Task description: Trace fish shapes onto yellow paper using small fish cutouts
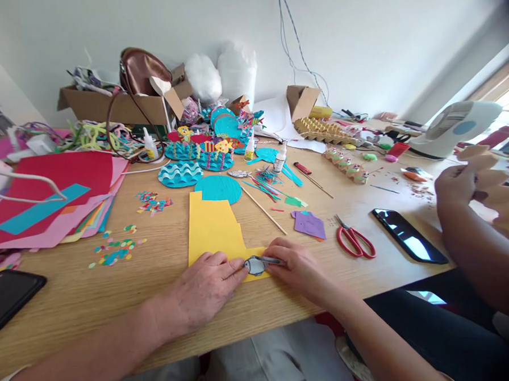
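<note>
Fish cutout (255, 265) between hands (210, 281) (299, 266), left palm down.

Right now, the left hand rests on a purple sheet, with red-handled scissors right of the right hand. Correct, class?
No: the head view shows a yellow sheet under the left hand, not purple. The red-handled scissors do lie right of the right hand.

This looks like a craft workspace; glue bottles (280, 158), scissors (356, 243), coloured paper (61, 172) and egg cartons (325, 131) share one table (81, 305).
</note>
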The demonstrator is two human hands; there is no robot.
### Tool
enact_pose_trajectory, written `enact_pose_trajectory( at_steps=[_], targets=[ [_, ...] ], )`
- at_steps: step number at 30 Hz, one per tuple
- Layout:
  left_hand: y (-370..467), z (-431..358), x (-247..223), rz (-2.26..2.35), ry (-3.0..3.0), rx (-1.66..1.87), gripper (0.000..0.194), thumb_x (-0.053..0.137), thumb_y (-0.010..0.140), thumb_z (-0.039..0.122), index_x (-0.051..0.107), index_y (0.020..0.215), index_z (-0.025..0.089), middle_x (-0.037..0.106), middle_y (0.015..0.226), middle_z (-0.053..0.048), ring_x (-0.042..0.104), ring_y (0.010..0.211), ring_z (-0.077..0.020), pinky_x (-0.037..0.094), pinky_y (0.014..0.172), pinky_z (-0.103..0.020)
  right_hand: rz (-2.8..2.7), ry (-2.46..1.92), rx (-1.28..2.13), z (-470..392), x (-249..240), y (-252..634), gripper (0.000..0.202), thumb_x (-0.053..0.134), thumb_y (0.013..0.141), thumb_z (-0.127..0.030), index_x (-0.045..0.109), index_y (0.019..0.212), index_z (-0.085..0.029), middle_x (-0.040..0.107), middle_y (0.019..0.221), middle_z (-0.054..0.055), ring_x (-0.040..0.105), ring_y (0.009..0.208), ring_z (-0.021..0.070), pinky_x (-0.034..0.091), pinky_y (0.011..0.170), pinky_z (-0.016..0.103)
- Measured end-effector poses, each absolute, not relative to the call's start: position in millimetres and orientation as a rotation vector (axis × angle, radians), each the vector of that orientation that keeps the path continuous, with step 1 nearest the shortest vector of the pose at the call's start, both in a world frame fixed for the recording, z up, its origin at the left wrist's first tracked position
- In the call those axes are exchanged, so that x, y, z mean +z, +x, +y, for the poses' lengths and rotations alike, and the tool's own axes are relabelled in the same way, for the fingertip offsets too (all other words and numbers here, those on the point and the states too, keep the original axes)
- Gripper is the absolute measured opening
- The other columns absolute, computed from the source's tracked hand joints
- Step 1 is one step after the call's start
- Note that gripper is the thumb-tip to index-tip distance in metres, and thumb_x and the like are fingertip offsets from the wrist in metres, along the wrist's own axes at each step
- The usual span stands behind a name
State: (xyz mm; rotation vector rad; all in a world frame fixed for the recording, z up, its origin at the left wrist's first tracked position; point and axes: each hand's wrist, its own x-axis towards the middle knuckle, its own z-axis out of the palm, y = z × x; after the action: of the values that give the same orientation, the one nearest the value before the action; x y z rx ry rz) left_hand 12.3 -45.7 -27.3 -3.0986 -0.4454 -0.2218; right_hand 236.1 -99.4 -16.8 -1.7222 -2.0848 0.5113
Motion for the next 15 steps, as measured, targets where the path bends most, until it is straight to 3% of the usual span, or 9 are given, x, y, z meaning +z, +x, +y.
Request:
enact_pose_trajectory(
  at_steps=[10,15],
  targets=[
    [4,-53,-20,-0.52,-3.186,-0.238,0.035,0.043,0.088,0.015,0.044,0.123,0.019,0.051,0.121,-0.008,0.049,0.1,-0.022,0.044,0.086,-0.037,-2.145,-1.92,0.573,-88,-8,230,0.008,0.053,0.07,-0.011,0.054,0.068,-0.018,0.055,0.066,-0.002,0.049,0.061,0.0119,0.032,0.054,0.022],
    [-10,-43,-7,-0.552,-3.266,-0.271,0.034,0.042,0.086,0.008,0.047,0.118,0.018,0.051,0.12,-0.009,0.049,0.105,-0.0209,0.042,0.09,-0.034,-1.94,-1.84,0.628,-70,7,235,0.011,0.052,0.074,-0.023,0.049,0.065,-0.019,0.049,0.054,-0.005,0.044,0.052,0.0102,0.028,0.047,0.021]
  ],
)
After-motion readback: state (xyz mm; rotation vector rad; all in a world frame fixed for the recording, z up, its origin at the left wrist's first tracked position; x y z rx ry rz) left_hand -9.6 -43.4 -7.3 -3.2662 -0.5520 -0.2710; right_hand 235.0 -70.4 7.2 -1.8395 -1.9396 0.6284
